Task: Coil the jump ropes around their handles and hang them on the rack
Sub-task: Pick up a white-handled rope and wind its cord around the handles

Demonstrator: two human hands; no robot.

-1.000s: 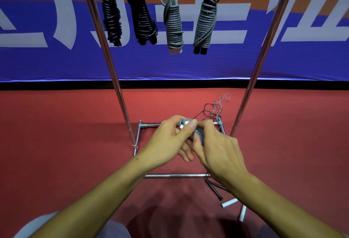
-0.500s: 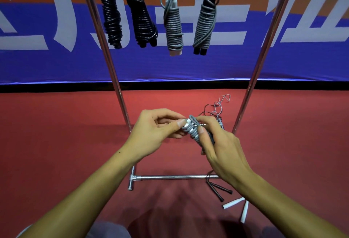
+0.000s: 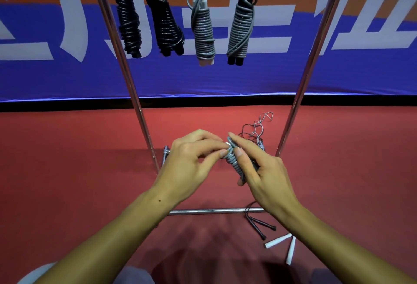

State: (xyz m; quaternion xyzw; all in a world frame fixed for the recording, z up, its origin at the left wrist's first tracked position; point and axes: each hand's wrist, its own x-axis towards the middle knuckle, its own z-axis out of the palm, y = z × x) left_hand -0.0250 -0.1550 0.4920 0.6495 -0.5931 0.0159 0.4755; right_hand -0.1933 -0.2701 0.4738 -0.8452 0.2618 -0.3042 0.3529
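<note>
The right hand (image 3: 261,171) grips the coiled grey rope (image 3: 233,163). The left hand (image 3: 191,159) pinches its top end. Banner (image 3: 67,76) lettering beyond them is unreadable.

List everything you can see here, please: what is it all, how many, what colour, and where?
Coiled ropes on rack: four, two black, two grey, hanging from the top bar.
Rack: one, silver metal, standing on the floor.
Grey rope bundle: one, held between both hands.
Loose ropes: black handles and white handles on the floor lower right; tangled cords behind the hands.
Floor: red.
Banner: blue, white, orange, behind.
Left hand: pinches the bundle's tip.
Right hand: grips the bundle.
</note>
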